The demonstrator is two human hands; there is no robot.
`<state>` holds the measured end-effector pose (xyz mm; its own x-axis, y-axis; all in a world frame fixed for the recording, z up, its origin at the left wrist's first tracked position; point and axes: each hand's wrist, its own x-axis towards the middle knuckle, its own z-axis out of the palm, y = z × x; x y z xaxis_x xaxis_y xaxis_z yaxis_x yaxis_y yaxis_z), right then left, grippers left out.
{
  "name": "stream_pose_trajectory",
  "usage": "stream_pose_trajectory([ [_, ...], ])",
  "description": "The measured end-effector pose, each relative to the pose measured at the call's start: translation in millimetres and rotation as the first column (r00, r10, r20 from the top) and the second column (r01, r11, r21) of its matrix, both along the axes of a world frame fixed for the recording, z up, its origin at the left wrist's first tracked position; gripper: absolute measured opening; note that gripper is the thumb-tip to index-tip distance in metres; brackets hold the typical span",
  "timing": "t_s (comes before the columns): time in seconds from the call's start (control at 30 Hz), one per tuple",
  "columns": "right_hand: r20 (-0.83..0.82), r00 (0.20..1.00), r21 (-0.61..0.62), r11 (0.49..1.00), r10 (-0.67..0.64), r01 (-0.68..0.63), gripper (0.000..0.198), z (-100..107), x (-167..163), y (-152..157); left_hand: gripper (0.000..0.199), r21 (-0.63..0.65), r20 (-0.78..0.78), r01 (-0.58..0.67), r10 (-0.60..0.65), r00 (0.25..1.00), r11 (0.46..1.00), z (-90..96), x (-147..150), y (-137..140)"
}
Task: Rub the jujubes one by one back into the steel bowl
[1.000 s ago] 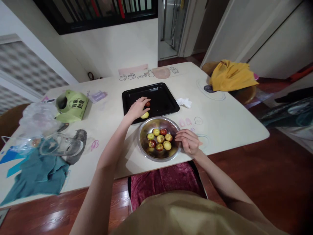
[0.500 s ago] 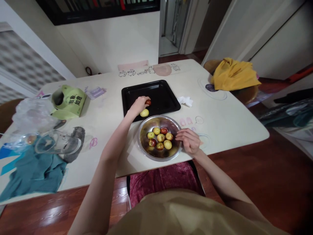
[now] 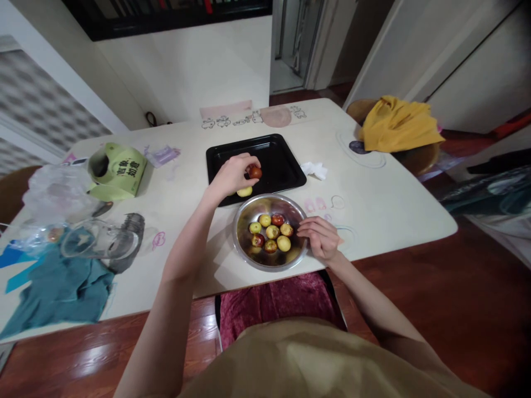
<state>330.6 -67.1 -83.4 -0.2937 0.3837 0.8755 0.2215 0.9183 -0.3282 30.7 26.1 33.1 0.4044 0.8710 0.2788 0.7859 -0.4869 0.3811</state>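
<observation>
My left hand point(image 3: 233, 176) is closed with thumb and fingers round a red-brown jujube point(image 3: 255, 172), above the black baking tray point(image 3: 277, 160). Just beneath that hand a yellow jujube point(image 3: 244, 191) lies at the tray's near edge, partly covered by the hand. In front of the tray stands a round metal bowl point(image 3: 249, 260) holding several yellow, green and red-brown jujubes point(image 3: 272, 232). My right hand point(image 3: 320, 237) grips the bowl's right rim, its fingertips over the edge.
Crumpled white tissue point(image 3: 315, 170) lies right of the tray. On the left are a green paper box point(image 3: 120, 171), plastic bags point(image 3: 58, 190), a clear container point(image 3: 99, 241) and a teal cloth point(image 3: 62, 293). A yellow cloth point(image 3: 400, 126) hangs over a chair at the far right.
My left hand has shifted slightly right with the red-brown jujube, which now shows more fully. Its palm now covers part of the yellow jujube. My right hand stays on the bowl.
</observation>
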Motion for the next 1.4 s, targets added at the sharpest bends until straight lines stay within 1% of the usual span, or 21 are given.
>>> stream_pose_trajectory([
  [0.1, -0.010, 1.000, 0.004, 1.000, 0.011, -0.011, 0.040, 0.1, -0.6, 0.2, 0.021, -0.058, -0.039, 0.141, -0.143, 0.989, 0.988, 23.2, 13.1, -34.6],
  [0.17, -0.011, 1.000, 0.012, 1.000, 0.009, -0.009, 0.040, -0.3, -0.8, 0.6, 0.018, -0.137, -0.104, 0.217, -0.231, 0.967, 0.967, 30.6, 21.4, -55.3],
  [0.23, -0.007, 1.000, 0.016, 1.000, 0.004, -0.003, 0.041, -0.8, -0.9, 1.1, 0.019, -0.252, -0.178, 0.281, -0.329, 0.927, 0.926, 32.2, 28.1, -71.4],
  [0.3, 0.002, 1.000, 0.013, 1.000, -0.004, 0.003, 0.043, -1.0, -1.1, 1.5, 0.020, -0.328, -0.253, 0.296, -0.385, 0.888, 0.897, 30.0, 33.1, -82.5],
  [0.33, 0.006, 1.000, 0.011, 1.000, -0.007, 0.007, 0.044, -1.0, -1.3, 1.6, 0.020, -0.347, -0.289, 0.289, -0.395, 0.872, 0.892, 28.1, 35.2, -86.2],
  [0.43, 0.005, 1.000, 0.019, 1.000, -0.009, 0.009, 0.043, -0.6, -1.8, 1.7, 0.019, -0.377, -0.366, 0.268, -0.409, 0.836, 0.887, 21.2, 40.0, -91.9],
  [0.53, -0.004, 1.000, 0.021, 1.000, 0.001, -0.001, 0.040, -0.8, -1.6, 1.6, 0.020, -0.381, -0.376, 0.264, -0.409, 0.831, 0.886, 15.0, 42.2, -92.1],
  [0.7, 0.000, 1.000, -0.010, 1.000, 0.015, -0.015, 0.040, -2.5, -0.3, 1.7, 0.023, -0.321, -0.326, 0.258, -0.362, 0.874, 0.911, 9.8, 39.0, -86.5],
  [0.87, 0.006, 1.000, 0.005, 1.000, 0.010, -0.010, 0.041, -2.5, -0.2, 1.8, 0.021, -0.321, -0.345, 0.267, -0.375, 0.861, 0.909, 8.0, 37.2, -82.0],
  [1.0, 0.009, 1.000, -0.016, 1.000, 0.016, -0.016, 0.041, -3.4, 0.2, 1.8, 0.025, -0.269, -0.413, 0.255, -0.351, 0.840, 0.929, 5.4, 40.6, -85.3],
  [1.13, 0.008, 1.000, -0.029, 0.999, 0.020, -0.019, 0.042, -4.9, 0.6, 2.0, 0.026, -0.224, -0.440, 0.248, -0.325, 0.837, 0.943, -0.1, 44.8, -88.1],
  [1.27, 0.009, 1.000, -0.030, 0.999, 0.018, -0.018, 0.041, -4.9, 0.3, 2.2, 0.025, -0.243, -0.452, 0.235, -0.324, 0.831, 0.941, -4.4, 47.7, -86.8],
  [1.4, 0.019, 1.000, -0.023, 1.000, 0.013, -0.013, 0.040, -2.9, -0.3, 2.1, 0.024, -0.266, -0.464, 0.213, -0.319, 0.827, 0.940, -0.8, 47.7, -84.1],
])
